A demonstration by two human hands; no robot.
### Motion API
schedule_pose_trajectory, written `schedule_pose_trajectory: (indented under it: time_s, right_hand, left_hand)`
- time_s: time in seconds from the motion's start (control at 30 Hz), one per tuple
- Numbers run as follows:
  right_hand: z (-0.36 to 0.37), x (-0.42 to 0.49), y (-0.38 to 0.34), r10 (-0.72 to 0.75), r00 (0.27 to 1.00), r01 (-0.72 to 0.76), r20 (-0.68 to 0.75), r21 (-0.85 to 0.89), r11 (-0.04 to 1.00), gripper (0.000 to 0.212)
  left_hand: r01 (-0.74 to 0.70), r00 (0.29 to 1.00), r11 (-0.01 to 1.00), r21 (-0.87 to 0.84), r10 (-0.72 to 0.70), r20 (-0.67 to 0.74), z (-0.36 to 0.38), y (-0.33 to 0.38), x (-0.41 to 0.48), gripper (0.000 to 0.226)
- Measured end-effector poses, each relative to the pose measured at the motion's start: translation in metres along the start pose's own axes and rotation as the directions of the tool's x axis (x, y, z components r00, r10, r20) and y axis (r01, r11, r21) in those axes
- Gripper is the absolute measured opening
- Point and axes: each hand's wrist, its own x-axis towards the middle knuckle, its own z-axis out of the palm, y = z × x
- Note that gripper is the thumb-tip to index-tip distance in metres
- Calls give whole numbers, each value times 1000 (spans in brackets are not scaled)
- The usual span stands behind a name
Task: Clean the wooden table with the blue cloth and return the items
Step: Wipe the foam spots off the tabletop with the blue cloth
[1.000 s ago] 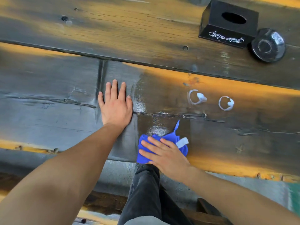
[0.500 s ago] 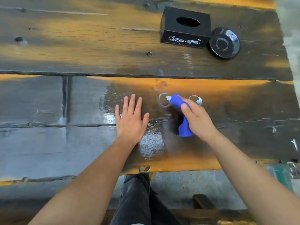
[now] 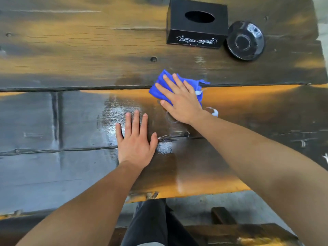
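Note:
The dark wooden table (image 3: 71, 55) fills the view, with a wet shiny patch in its middle. My right hand (image 3: 179, 100) lies flat, fingers spread, pressing the blue cloth (image 3: 159, 89) onto the seam between two planks. A white foam smear (image 3: 213, 111) shows just right of that wrist. My left hand (image 3: 135, 141) rests flat on the wet patch with its fingers apart and holds nothing. A black tissue box (image 3: 197, 32) and a black round dish (image 3: 245, 40) stand at the far right of the table.
The table's near edge (image 3: 186, 191) runs just above my dark trouser leg (image 3: 150, 222). A wooden bench or beam (image 3: 230, 228) lies below at the right. The table's right end (image 3: 322, 55) borders grey floor.
My right hand has pushed the cloth away from the near edge, over the two white foam rings, up to the plank seam. One ring is wiped away. My left hand stays flat on the table.

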Motion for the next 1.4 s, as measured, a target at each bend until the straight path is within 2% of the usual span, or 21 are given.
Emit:
schedule_pose_trajectory:
  time_s: [0.17,0.27,0.77,0.9,0.97,1.03,1.07,1.13,1.2,1.23,1.3,1.37,1.4]
  right_hand:
    - [10,-48,-4,-155,987,157,46,-44,987,55]
    - [15,-85,-4,-199,976,203,91,-34,979,54]
    - [50,-199,-38,-187,976,190,115,-14,982,54]
    - [58,-230,-49,-204,966,194,158,75,978,50]
    - [58,-247,-55,-194,961,157,199,188,970,45]
    - [54,-261,-58,-199,952,93,234,400,912,39]
    - [49,-266,-58,-195,947,35,254,524,851,37]
    - [30,-271,-53,-159,925,-156,345,726,670,36]
    - [5,-268,-34,-80,872,-403,484,800,445,32]
    - [-8,-263,-21,-12,857,-481,515,808,340,31]
    - [-30,-247,11,192,866,-496,461,837,232,39]
    - [-48,-222,46,410,853,-432,322,878,209,39]
    - [-53,-207,63,496,831,-406,253,885,229,35]
  left_hand:
    - [1,1000,1000,14,-1,-4,1,0,1,73]
    - [2,1000,1000,6,-2,-5,0,1,0,72]
    - [3,1000,1000,9,-3,-13,-1,1,0,71]
    - [5,1000,1000,-3,-5,-10,-3,2,0,71]
    - [9,1000,1000,-11,-9,-11,-4,3,-1,71]
    - [8,1000,1000,-16,-9,-14,-4,3,-1,71]
    - [7,1000,1000,-17,-7,-15,-4,3,-2,71]
    - [8,1000,1000,-19,-9,-16,-4,3,-2,71]
    - [11,1000,1000,-20,-12,-17,-4,3,-2,71]
    - [10,1000,1000,-21,-10,-18,-4,3,-2,71]
    - [9,1000,1000,-23,-9,-17,-4,2,-2,71]
    - [12,1000,1000,-18,-12,-20,-3,2,-2,71]
    - [12,1000,1000,-13,-13,-22,-3,3,-2,70]
